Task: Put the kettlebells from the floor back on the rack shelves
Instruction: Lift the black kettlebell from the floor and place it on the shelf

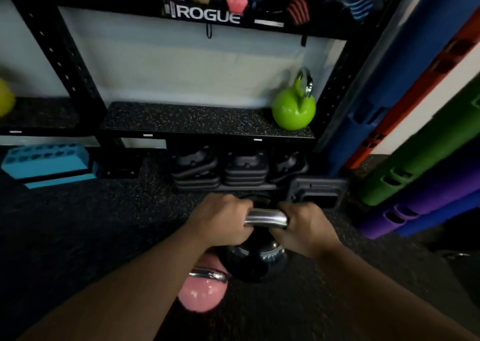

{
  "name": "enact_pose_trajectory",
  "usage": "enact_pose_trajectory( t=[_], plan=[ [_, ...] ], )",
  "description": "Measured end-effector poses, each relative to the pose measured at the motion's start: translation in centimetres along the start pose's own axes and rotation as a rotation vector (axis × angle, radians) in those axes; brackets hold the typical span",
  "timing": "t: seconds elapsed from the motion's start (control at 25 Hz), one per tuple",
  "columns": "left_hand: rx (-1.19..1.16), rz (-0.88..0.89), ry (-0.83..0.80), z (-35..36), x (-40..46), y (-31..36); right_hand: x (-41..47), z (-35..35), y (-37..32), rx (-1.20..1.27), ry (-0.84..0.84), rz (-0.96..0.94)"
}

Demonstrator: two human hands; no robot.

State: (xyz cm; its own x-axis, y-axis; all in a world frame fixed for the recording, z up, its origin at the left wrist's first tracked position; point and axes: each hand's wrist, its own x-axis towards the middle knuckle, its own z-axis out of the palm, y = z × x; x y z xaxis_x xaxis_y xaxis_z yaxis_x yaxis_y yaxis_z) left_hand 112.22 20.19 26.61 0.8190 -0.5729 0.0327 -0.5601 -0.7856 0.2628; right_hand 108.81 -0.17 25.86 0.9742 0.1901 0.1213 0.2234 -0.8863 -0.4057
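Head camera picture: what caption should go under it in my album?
Both hands, left and right, grip the black kettlebell by its handle, pink kettlebell beside it, green kettlebell on the shelf.

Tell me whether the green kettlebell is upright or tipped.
Upright: the green kettlebell sits base-down on the rack shelf, handle pointing up.

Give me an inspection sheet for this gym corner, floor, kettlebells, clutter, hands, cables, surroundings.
Surface: dark speckled rubber floor; lower rack shelf mostly bare.
Job's things: black kettlebell gripped by its chrome handle; pink kettlebell beside it, near the person; green kettlebell at the shelf's right end.
Clutter: black weight blocks under the shelf; blue tray at left.
Grippers: left hand and right hand both closed on the handle.
Cables: nothing seen.
Surroundings: coloured mats leaning at right; pale wall behind.
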Motion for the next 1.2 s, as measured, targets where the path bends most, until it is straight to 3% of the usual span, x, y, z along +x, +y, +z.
enact_pose_trajectory(
  t=[0.36,0.64,0.8,1.2],
  plan=[
    [0.156,-0.051,0.019,-3.5,18.9,-13.3,24.3,1.7,5.6,0.021,0.048,-0.119],
    [0.056,-0.115,0.053,-1.9,34.7,-20.0,39.7,2.7,12.9,-0.021,0.056,-0.065],
    [0.036,-0.097,0.115,-2.0,41.6,-23.8,46.7,3.4,15.6,-0.089,0.143,-0.018],
    [-0.162,-0.237,0.111,-0.8,50.7,-28.0,56.4,6.0,19.6,-0.016,0.141,0.086]
  ],
)
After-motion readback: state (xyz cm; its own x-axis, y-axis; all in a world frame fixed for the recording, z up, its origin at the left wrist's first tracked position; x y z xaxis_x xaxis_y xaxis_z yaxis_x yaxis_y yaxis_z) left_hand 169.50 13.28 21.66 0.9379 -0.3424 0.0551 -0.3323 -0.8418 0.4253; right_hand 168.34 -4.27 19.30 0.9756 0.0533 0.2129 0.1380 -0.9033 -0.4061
